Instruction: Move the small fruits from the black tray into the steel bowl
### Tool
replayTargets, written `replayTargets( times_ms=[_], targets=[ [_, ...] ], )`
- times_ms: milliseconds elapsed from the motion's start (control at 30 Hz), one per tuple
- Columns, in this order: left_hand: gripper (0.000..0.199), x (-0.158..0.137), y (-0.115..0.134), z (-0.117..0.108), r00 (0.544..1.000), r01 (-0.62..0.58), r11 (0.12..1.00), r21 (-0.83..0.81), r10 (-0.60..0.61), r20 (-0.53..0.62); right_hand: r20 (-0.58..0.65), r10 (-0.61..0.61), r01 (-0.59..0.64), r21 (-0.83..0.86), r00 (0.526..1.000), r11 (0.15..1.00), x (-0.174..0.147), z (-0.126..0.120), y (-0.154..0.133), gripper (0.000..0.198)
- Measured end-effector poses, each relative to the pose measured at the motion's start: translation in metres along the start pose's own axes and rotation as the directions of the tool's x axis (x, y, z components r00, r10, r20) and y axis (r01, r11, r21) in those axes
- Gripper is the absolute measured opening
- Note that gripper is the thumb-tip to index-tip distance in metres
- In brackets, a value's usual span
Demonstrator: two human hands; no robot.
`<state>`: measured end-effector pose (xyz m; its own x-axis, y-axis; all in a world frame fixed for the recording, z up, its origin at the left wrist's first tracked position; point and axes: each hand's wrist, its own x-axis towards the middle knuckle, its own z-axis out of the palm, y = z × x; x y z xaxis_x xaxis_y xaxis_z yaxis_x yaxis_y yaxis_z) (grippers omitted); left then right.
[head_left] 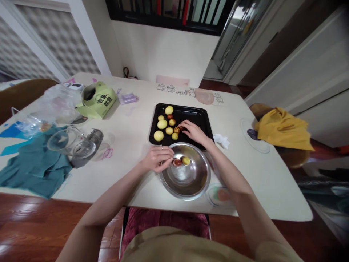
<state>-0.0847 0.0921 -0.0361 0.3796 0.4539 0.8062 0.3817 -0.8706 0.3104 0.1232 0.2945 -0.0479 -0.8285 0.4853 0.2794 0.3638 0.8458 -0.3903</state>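
A black baking tray (196, 115) lies mid-table with several yellow, round fruits (162, 124) and smaller yellow-brown and dark red ones on its left half. Over the tray, my right hand (192, 131) has its fingertips closed around a small dark red fruit (181, 128), mostly hidden by the fingers. In front of the tray stands a shiny metal bowl (191, 182), holding a reddish fruit (177, 162) and a yellow one (186, 161). My left hand (158, 158) grips the bowl's left rim, its fingers bent over the edge near the reddish fruit.
On the left stand a clear glass pitcher (62, 142), a teal cloth (35, 163), a green paper box (99, 100) and crumpled plastic bags (58, 102). A white tissue (221, 140) lies right of the tray. A yellow cloth (283, 129) hangs over a chair at the right.
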Motion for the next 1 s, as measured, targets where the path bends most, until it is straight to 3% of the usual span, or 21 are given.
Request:
replayTargets(
  times_ms=[200, 300, 433, 567, 700, 800, 900, 1000],
  targets=[
    [0.018, -0.009, -0.010, -0.002, 1.000, 0.016, 1.000, 0.023, -0.016, -0.002, 0.016, 0.053, -0.053, 0.008, 0.998, 0.999, -0.008, -0.008, 0.001, 0.034],
    [0.019, -0.012, -0.014, -0.002, 1.000, 0.030, 0.999, 0.024, -0.030, -0.003, -0.023, 0.083, -0.082, 0.040, 0.996, 0.996, -0.014, -0.024, -0.009, 0.032],
    [0.019, -0.016, -0.016, -0.001, 0.999, 0.039, 0.999, 0.020, -0.039, -0.018, -0.088, -0.012, 0.020, 0.089, 0.996, 0.996, -0.036, -0.057, -0.055, 0.031],
    [0.020, -0.019, -0.018, 0.000, 0.999, 0.044, 0.999, 0.025, -0.043, -0.013, 0.137, -0.220, 0.195, 0.174, 0.966, 0.965, -0.065, -0.074, -0.116, 0.030],
    [0.023, -0.019, -0.019, 0.000, 0.999, 0.041, 0.999, 0.034, -0.041, -0.002, 0.376, -0.362, 0.342, 0.121, 0.853, 0.932, -0.078, -0.061, -0.151, 0.033],
    [0.023, -0.018, -0.019, 0.000, 0.999, 0.038, 0.999, 0.039, -0.037, -0.012, 0.466, -0.406, 0.441, 0.036, 0.786, 0.897, -0.080, -0.042, -0.159, 0.037],
    [0.024, -0.017, -0.018, -0.001, 0.999, 0.036, 0.999, 0.040, -0.035, -0.021, 0.506, -0.410, 0.490, -0.027, 0.759, 0.871, -0.082, -0.026, -0.161, 0.038],
    [0.023, -0.016, -0.017, -0.001, 0.999, 0.037, 0.998, 0.047, -0.036, -0.024, 0.511, -0.396, 0.498, -0.076, 0.763, 0.864, -0.083, -0.018, -0.162, 0.029]
  ],
)
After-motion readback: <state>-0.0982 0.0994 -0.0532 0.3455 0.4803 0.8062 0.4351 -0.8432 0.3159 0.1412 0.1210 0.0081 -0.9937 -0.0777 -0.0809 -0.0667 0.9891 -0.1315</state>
